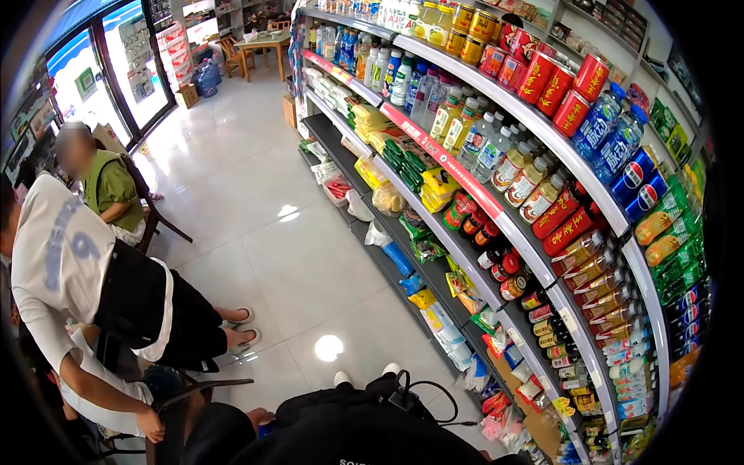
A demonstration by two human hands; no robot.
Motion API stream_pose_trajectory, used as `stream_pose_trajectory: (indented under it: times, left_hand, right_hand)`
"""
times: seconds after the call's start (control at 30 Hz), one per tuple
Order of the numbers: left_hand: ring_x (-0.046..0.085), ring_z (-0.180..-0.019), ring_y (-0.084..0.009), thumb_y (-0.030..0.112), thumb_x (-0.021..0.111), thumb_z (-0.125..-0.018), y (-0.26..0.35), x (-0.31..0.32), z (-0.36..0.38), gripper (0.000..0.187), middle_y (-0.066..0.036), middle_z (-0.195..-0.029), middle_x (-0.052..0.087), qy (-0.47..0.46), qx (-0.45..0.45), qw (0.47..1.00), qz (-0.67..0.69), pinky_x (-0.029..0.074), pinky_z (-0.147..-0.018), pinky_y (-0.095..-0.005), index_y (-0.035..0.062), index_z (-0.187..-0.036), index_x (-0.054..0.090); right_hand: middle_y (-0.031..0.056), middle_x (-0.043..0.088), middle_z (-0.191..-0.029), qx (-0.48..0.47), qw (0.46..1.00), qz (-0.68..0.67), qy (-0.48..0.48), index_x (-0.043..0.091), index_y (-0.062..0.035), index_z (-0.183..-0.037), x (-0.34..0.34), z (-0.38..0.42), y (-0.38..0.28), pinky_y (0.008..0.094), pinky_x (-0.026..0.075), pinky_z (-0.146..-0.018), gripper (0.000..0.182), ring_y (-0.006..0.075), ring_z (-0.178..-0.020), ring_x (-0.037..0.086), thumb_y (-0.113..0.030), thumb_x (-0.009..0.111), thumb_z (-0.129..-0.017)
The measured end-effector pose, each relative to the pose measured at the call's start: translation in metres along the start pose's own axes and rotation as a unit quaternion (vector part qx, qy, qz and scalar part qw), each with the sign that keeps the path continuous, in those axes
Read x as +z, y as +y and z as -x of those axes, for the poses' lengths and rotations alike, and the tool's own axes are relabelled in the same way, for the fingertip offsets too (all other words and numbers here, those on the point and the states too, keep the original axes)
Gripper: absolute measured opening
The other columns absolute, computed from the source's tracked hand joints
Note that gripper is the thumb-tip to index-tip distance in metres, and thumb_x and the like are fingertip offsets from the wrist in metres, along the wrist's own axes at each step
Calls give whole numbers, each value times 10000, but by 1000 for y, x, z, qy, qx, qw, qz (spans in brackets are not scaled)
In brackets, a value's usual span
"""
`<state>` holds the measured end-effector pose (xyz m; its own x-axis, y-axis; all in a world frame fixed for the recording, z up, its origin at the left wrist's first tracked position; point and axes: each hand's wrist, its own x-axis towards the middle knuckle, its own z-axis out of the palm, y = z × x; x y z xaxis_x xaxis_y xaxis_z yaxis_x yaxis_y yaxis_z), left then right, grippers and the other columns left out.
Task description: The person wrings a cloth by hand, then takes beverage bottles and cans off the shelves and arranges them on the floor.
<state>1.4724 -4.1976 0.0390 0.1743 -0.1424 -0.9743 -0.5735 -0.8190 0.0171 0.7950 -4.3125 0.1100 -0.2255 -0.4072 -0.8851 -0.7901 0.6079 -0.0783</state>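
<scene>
At the bottom of the head view, my left hand shows in part beside my dark clothing. Its fingers appear curled round a small blue thing, too hidden to name. Of my right hand, only a sliver shows at the lower edge; its fingers are out of sight. A black cable loops out from a small black box at my front. My white shoes stand on the tiled floor.
A long shelf unit of bottles, cans and packets curves along the right. At left, a person in a white shirt leans over a chair; another person in green sits behind. A table and glass doors are farther back.
</scene>
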Motion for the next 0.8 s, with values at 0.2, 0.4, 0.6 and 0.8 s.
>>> stream_pose_trajectory:
  times: [0.2,0.4,0.6,0.8]
  left_hand:
    - [604,-921,-327,404,568,-742,-42,15,-19,520,-258,-959,610,53,18,992,117,464,-754,-378,-53,-986,608]
    - [606,-890,-360,331,567,-735,30,-53,-19,468,-278,-904,610,228,166,958,60,464,-749,-387,-68,-978,602]
    - [617,-799,-320,264,573,-733,112,-85,53,398,-225,-842,631,256,283,907,180,469,-711,-388,-76,-940,583]
    - [616,-807,-249,323,605,-733,79,-64,29,477,-189,-882,632,221,186,953,89,469,-708,-351,-92,-966,574]
  right_hand:
    - [99,649,-800,-82,965,230,-93,606,-131,-1043,21,-21,-37,404,488,-584,321,266,-662,620,-175,537,-733]
    - [69,590,-630,-333,928,29,166,626,-74,-786,-4,-51,-130,326,455,-527,217,176,-552,566,-255,508,-803]
    - [82,586,-699,-314,924,-126,176,608,-63,-792,-23,3,-176,334,451,-587,165,210,-655,566,-217,551,-775]
    - [53,537,-580,-394,878,239,129,567,-70,-690,25,-11,-73,314,425,-497,156,181,-548,549,-200,550,-775]
